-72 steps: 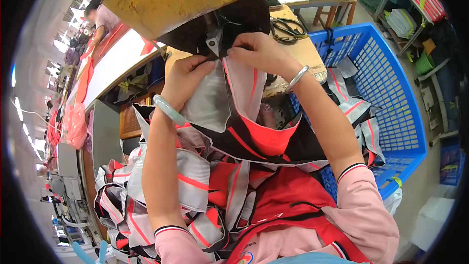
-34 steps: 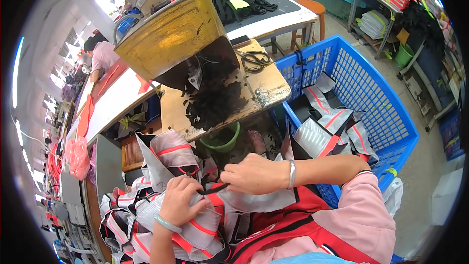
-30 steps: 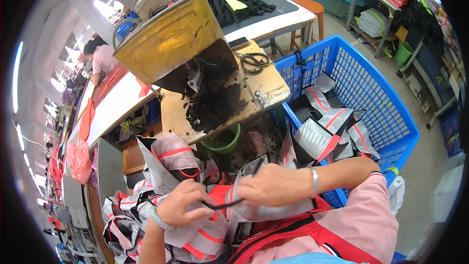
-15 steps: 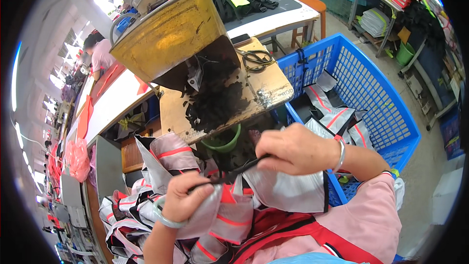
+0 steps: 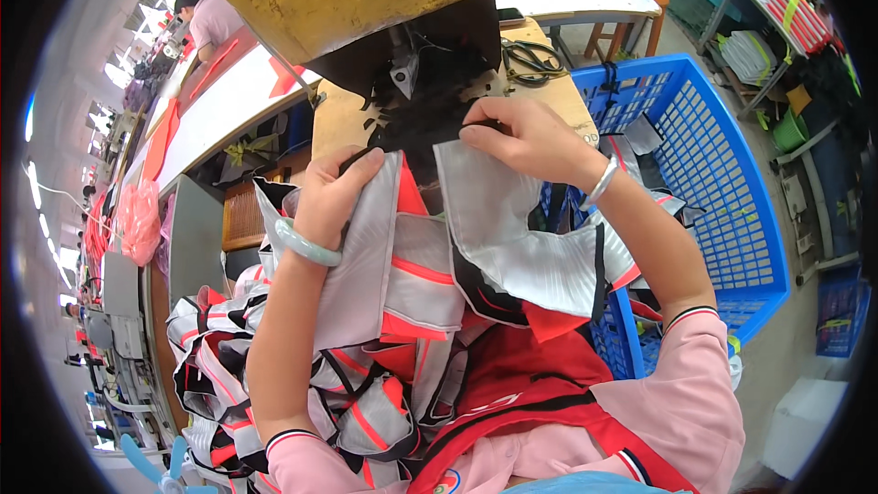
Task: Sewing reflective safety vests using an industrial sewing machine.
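Note:
My left hand [image 5: 331,194] is closed, with its thumb pinching the black-edged top of a silver-grey fabric piece [image 5: 355,265]. My right hand [image 5: 535,139] is closed too, gripping the black edge of another silver-grey piece [image 5: 485,201]. Both pieces hang down, and orange stripes show lower on the fabric. Whether a black strip joins the two hands cannot be told against the dark scraps [image 5: 448,82]. Just beyond the hands, a pointed metal tip [image 5: 402,78] juts out beneath a worn yellow hood [image 5: 366,5].
Scraps cover a wooden board [image 5: 343,123], where black-handled scissors [image 5: 534,61] lie. A blue plastic basket [image 5: 732,192] with silver-grey pieces stands at right. More striped pieces [image 5: 215,338] are heaped at lower left. Farther left, a person [image 5: 215,23] sits by a white table [image 5: 197,133].
Both hands have moved up and away from my body toward the metal tip, lifting the fabric with them. The view has shifted, so the hood sits higher in the picture.

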`<action>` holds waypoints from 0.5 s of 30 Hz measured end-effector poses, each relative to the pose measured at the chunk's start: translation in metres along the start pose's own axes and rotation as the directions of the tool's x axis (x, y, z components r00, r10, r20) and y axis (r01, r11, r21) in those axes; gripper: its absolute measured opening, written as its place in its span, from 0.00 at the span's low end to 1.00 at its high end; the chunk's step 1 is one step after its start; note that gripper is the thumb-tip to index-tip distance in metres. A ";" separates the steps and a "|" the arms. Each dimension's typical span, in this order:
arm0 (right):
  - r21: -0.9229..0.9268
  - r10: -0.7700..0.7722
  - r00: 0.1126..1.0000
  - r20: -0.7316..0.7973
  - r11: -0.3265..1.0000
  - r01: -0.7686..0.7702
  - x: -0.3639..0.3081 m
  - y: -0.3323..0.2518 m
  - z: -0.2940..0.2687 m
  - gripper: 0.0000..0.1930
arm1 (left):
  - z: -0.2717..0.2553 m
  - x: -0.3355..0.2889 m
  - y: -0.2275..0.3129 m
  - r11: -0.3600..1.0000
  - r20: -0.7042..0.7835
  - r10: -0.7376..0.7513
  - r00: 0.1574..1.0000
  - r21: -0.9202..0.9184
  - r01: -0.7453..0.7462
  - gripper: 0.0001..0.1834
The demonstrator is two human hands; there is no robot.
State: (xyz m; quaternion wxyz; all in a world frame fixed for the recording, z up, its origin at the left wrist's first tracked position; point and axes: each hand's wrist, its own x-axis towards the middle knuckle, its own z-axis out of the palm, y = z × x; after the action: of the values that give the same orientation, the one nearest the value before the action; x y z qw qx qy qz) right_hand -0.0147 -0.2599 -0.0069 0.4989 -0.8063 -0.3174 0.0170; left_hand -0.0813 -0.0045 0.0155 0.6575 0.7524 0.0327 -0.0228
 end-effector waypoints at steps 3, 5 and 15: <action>-0.044 0.078 0.996 0.036 0.996 -0.077 0.016 0.007 0.004 0.15 | -0.007 0.011 -0.006 0.998 -0.025 -0.043 0.999 -0.037 0.042 0.12; 0.026 0.089 0.995 0.049 0.996 -0.090 0.024 0.017 0.007 0.15 | -0.008 0.019 -0.002 0.996 -0.032 -0.073 0.997 -0.059 0.071 0.13; 0.025 0.101 0.994 0.031 0.994 -0.102 0.050 0.040 0.014 0.17 | -0.015 0.051 -0.005 0.979 -0.066 -0.185 0.981 -0.096 0.178 0.12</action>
State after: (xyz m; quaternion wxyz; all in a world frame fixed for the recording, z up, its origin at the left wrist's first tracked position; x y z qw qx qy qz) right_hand 0.0402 -0.2343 -0.0320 0.5032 -0.8144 -0.2831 0.0585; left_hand -0.0308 0.0118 0.0089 0.6840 0.7164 0.1266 -0.0534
